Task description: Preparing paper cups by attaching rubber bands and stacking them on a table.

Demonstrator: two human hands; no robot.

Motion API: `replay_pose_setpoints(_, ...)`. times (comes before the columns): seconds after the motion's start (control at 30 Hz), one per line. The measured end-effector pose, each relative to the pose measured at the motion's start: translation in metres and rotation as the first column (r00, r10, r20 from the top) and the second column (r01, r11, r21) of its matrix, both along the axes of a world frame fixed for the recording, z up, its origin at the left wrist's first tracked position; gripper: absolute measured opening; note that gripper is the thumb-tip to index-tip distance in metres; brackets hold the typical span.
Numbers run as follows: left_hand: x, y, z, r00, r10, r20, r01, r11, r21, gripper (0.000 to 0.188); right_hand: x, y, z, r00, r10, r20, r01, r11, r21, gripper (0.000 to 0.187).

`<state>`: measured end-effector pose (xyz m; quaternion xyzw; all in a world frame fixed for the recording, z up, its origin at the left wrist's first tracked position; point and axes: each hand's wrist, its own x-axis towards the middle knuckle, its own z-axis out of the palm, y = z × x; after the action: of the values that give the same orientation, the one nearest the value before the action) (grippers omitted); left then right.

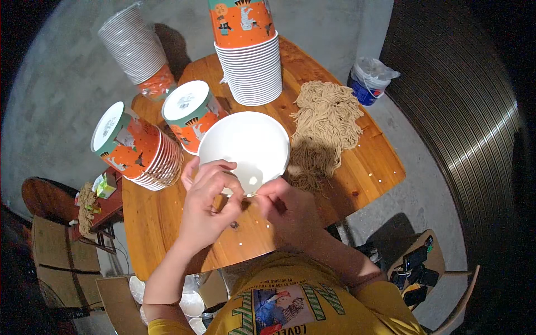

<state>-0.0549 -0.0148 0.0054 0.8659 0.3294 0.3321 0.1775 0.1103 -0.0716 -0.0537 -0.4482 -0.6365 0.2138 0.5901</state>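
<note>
A white-lined paper bucket [248, 134] lies tipped on the table with its open mouth toward me. At its near rim, my left hand [212, 195] is closed in a thumb-and-finger pinch, the other fingers raised over the rim. Close beside it, my right hand [287, 209] pinches too, its fingers partly in shadow. A short bit of thin pale cord [250, 195] shows between both sets of fingertips; the rest of it is hidden. Right of the bucket lies a heap of tan cords [326, 114], its near part shaded.
Upside-down orange printed buckets stand left, one stack [137, 145] wound with cord and another bucket [192, 114] beside it. A tall stack [248, 67] rises behind. A plastic-wrapped stack [137, 50] leans far left. The wooden table [357, 178] has a curved edge; a blue pail [365, 84] stands beyond.
</note>
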Motion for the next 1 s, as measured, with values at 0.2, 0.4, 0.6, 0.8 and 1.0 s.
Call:
replay_pose_setpoints(0.2, 0.007, -0.009, -0.005, 0.998, 0.038, -0.055, -0.030, 0.990, 0.135, 0.019, -0.002, 0.000, 0.008, 1.000, 0.030, -0.002, -0.030, 0.995, -0.095, 0.008)
replay_pose_setpoints(0.4, 0.007, -0.013, -0.006, 0.992, 0.080, -0.099, -0.045, 0.948, 0.315, 0.026, -0.002, -0.001, 0.004, 0.998, -0.016, -0.061, 0.009, 0.994, -0.105, 0.008)
replay_pose_setpoints(0.6, 0.010, -0.014, -0.007, 0.981, 0.121, -0.153, -0.039, 0.892, 0.451, 0.024, -0.005, 0.000, 0.004, 0.999, -0.021, -0.044, 0.018, 0.997, -0.071, 0.009)
replay_pose_setpoints(0.8, 0.011, -0.015, -0.004, 0.961, 0.165, -0.221, -0.017, 0.835, 0.549, 0.023, -0.005, 0.000, 0.006, 1.000, -0.010, -0.026, 0.009, 0.999, -0.043, 0.009)
replay_pose_setpoints(1.0, 0.011, -0.011, -0.006, 0.950, 0.174, -0.260, 0.015, 0.805, 0.593, 0.023, -0.004, -0.001, 0.008, 1.000, 0.000, -0.011, -0.001, 0.996, -0.088, 0.010)
